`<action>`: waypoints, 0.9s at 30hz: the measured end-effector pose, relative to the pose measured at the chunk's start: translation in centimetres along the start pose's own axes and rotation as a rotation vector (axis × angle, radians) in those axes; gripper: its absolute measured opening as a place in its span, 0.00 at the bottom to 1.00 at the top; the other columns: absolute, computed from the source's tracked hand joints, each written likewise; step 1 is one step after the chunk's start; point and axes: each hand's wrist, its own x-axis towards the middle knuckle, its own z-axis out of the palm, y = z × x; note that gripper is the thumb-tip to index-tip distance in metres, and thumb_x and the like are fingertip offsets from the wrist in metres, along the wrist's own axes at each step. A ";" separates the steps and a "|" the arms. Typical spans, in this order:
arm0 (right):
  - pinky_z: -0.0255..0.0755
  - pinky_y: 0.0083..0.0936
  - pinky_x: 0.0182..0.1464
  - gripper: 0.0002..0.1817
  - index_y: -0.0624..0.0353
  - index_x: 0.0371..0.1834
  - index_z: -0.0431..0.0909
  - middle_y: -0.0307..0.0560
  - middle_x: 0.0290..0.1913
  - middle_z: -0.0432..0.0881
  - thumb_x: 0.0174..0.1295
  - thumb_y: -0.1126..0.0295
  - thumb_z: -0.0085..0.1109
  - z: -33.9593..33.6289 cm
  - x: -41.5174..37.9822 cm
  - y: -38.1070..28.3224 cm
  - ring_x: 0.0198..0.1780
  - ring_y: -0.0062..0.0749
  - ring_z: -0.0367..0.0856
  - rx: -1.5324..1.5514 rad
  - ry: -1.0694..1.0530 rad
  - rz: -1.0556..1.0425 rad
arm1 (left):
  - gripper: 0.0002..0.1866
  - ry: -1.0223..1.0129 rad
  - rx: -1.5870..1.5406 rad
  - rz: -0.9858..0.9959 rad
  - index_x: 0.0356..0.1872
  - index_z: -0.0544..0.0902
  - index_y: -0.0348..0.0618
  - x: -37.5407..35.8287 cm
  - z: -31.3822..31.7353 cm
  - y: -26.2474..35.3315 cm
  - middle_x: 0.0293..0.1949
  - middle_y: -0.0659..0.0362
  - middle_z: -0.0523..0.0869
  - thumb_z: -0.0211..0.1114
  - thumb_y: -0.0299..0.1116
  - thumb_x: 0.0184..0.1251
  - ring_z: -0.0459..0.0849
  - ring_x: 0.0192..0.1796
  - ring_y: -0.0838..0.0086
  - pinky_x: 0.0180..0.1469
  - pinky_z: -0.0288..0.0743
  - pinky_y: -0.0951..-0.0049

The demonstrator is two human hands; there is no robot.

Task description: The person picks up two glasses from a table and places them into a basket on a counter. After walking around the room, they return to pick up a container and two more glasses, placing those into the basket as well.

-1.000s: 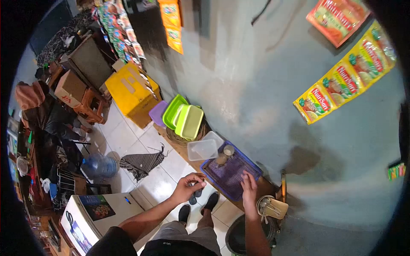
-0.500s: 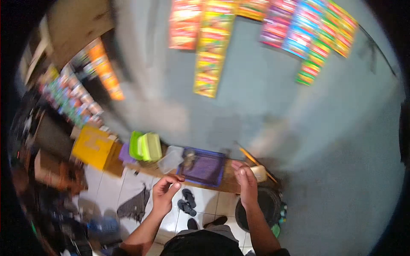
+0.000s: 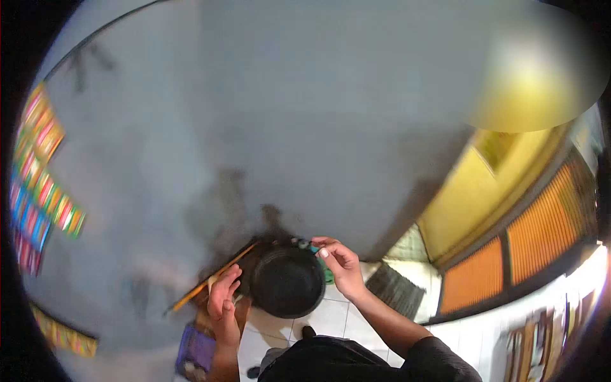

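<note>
My left hand is raised beside a wooden bench, its fingers extended and nothing visible in it. My right hand hangs in the air at the right side of a round black tub, fingers loosely bent with the thumb apart, and it appears to hold nothing. The tub stands on the floor between my two hands. An orange stick leans along the wall just behind my left hand. A purple tray lies on the bench, lower left of that hand.
Strips of colourful sachets hang on the grey wall at left. A dark mat lies on the white tiles to the right. Beyond it are a yellow panel and an orange slatted panel.
The view has swung to the right: the sachets and tray have shifted left, and the tub now shows near the middle. The orange panels have come into view. Both hands stay raised.
</note>
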 end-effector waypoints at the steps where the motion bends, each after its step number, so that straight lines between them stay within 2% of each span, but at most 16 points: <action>1: 0.64 0.29 0.63 0.06 0.62 0.38 0.78 0.48 0.58 0.75 0.70 0.71 0.55 -1.9 -1.3 -0.6 0.60 0.30 0.72 -0.018 0.088 -0.026 | 0.38 -0.091 -0.024 -0.008 0.62 0.71 0.36 1.0 1.3 -0.5 0.65 0.47 0.71 0.55 0.63 0.66 0.69 0.68 0.60 0.66 0.61 0.59; 3: 0.67 0.30 0.61 0.05 0.59 0.42 0.77 0.49 0.57 0.77 0.70 0.72 0.54 -4.9 -4.4 -1.7 0.59 0.33 0.74 -0.127 0.265 -0.054 | 0.38 -0.283 -0.039 -0.025 0.61 0.71 0.34 2.7 3.6 -1.4 0.65 0.47 0.71 0.56 0.61 0.66 0.69 0.67 0.59 0.67 0.61 0.58; 5: 0.68 0.29 0.60 0.06 0.60 0.43 0.77 0.47 0.57 0.77 0.70 0.71 0.53 -6.9 -8.6 -2.8 0.58 0.29 0.75 -0.123 0.463 -0.089 | 0.38 -0.455 -0.074 -0.046 0.61 0.71 0.33 3.5 5.7 -2.0 0.65 0.47 0.71 0.57 0.60 0.66 0.70 0.67 0.59 0.67 0.60 0.58; 7: 0.68 0.28 0.60 0.07 0.61 0.44 0.77 0.46 0.57 0.77 0.71 0.70 0.53 -7.7 -12.8 -3.8 0.56 0.27 0.75 -0.195 0.642 0.004 | 0.37 -0.614 -0.079 -0.087 0.61 0.71 0.33 4.4 7.3 -2.7 0.65 0.47 0.71 0.58 0.58 0.66 0.70 0.67 0.60 0.67 0.60 0.60; 8: 0.68 0.27 0.60 0.08 0.62 0.44 0.77 0.45 0.57 0.78 0.71 0.69 0.53 -7.9 -14.9 -4.0 0.56 0.26 0.75 -0.232 0.733 0.001 | 0.32 -0.681 -0.123 -0.109 0.60 0.72 0.34 4.6 8.5 -2.5 0.65 0.48 0.72 0.60 0.52 0.67 0.70 0.67 0.62 0.67 0.61 0.61; 9: 0.68 0.22 0.57 0.10 0.63 0.47 0.77 0.43 0.55 0.79 0.70 0.68 0.55 -7.9 -16.8 -4.0 0.53 0.21 0.75 -0.211 0.799 -0.083 | 0.32 -0.760 -0.142 -0.119 0.60 0.72 0.34 4.8 9.5 -2.9 0.65 0.48 0.72 0.60 0.52 0.67 0.70 0.67 0.62 0.67 0.61 0.61; 11: 0.68 0.21 0.55 0.11 0.63 0.46 0.77 0.42 0.55 0.79 0.70 0.67 0.55 -7.1 -20.5 -5.1 0.51 0.21 0.75 -0.269 0.948 -0.108 | 0.27 -0.895 -0.226 -0.184 0.58 0.74 0.37 5.2 11.7 -3.5 0.65 0.49 0.72 0.64 0.45 0.66 0.71 0.67 0.63 0.67 0.61 0.61; 12: 0.69 0.21 0.54 0.11 0.63 0.46 0.78 0.43 0.55 0.78 0.70 0.67 0.55 -6.9 -22.7 -5.5 0.50 0.21 0.75 -0.305 1.033 -0.116 | 0.27 -0.961 -0.244 -0.190 0.58 0.74 0.37 4.8 13.1 -3.7 0.65 0.49 0.72 0.64 0.45 0.66 0.71 0.67 0.63 0.67 0.61 0.61; 14: 0.69 0.23 0.55 0.09 0.62 0.44 0.78 0.43 0.55 0.78 0.70 0.67 0.55 -5.2 -26.5 -6.4 0.51 0.22 0.75 -0.340 1.202 -0.153 | 0.22 -1.105 -0.303 -0.256 0.55 0.77 0.38 4.0 15.3 -4.1 0.64 0.50 0.74 0.67 0.37 0.63 0.72 0.66 0.64 0.67 0.61 0.62; 17: 0.69 0.24 0.56 0.08 0.61 0.43 0.78 0.45 0.55 0.79 0.70 0.68 0.55 -2.5 -32.3 -7.1 0.52 0.24 0.76 -0.382 1.424 -0.160 | 0.19 -1.309 -0.368 -0.272 0.51 0.79 0.38 1.2 18.9 -4.5 0.62 0.50 0.75 0.69 0.33 0.60 0.72 0.66 0.64 0.68 0.61 0.63; 18: 0.70 0.25 0.56 0.06 0.59 0.42 0.78 0.46 0.55 0.79 0.70 0.69 0.55 -1.2 -33.9 -7.5 0.53 0.25 0.77 -0.380 1.517 -0.166 | 0.13 -1.351 -0.429 -0.315 0.44 0.81 0.39 -0.2 20.0 -4.0 0.60 0.50 0.76 0.69 0.28 0.60 0.73 0.65 0.63 0.68 0.62 0.62; 19: 0.70 0.25 0.56 0.06 0.59 0.42 0.78 0.46 0.55 0.79 0.70 0.69 0.55 0.3 -35.5 -7.9 0.53 0.25 0.77 -0.392 1.572 -0.166 | 0.13 -1.401 -0.445 -0.336 0.44 0.81 0.39 -1.4 20.9 -4.1 0.60 0.50 0.76 0.69 0.28 0.60 0.73 0.65 0.63 0.68 0.62 0.62; 22: 0.69 0.25 0.58 0.07 0.61 0.43 0.78 0.45 0.55 0.79 0.69 0.70 0.55 4.0 -40.1 -9.0 0.52 0.25 0.77 -0.403 1.726 -0.143 | 0.04 -1.592 -0.579 -0.304 0.37 0.80 0.42 -6.0 24.0 -3.6 0.58 0.51 0.77 0.65 0.24 0.62 0.75 0.62 0.63 0.67 0.63 0.60; 27: 0.69 0.23 0.58 0.07 0.61 0.45 0.78 0.44 0.54 0.80 0.69 0.71 0.54 8.7 -47.5 -10.5 0.52 0.23 0.77 -0.488 1.972 -0.146 | 0.03 -1.801 -0.638 -0.273 0.36 0.80 0.41 -13.1 28.6 -0.8 0.57 0.50 0.79 0.65 0.26 0.63 0.76 0.61 0.63 0.65 0.65 0.61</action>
